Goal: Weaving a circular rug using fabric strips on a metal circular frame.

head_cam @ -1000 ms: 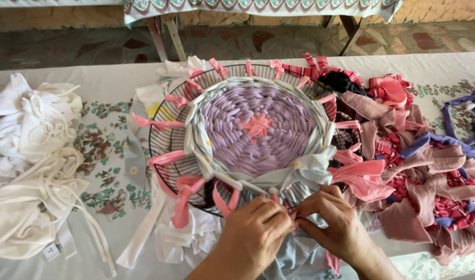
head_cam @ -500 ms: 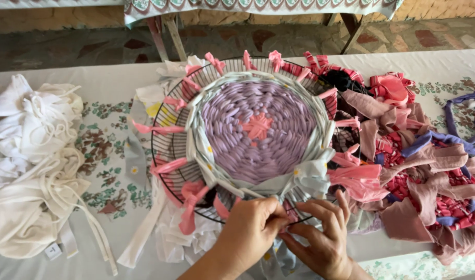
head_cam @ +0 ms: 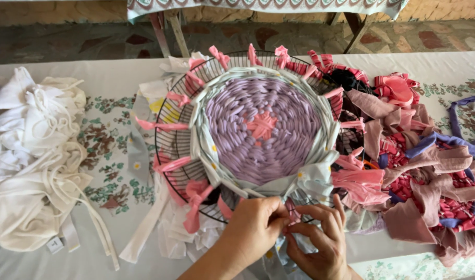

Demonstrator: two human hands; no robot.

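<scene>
Table, long and covered with a pale cloth printed in faded green and brown flowers, carries everything here. Heaped on its right side lies a pile of fabric strips in dusty pink, red check, mauve and blue, soft and crumpled. On the left sits a mound of white cloth, limp jersey with loose ties and a small square white tag low at its near edge. At the centre stands a round black wire frame, its thin spokes showing at the left, with pink fabric knots tied around the rim. Inside it lies a woven round mat: lilac strips coiled in chunky ribs around a small pink star-shaped centre, edged by a pale grey-white band dotted with tiny daisies. At the near rim of the frame the two hands meet. The left hand is closed, pinching a pink strip between thumb and fingers. The right hand curls its fingers around the same strip just beside it.
</scene>
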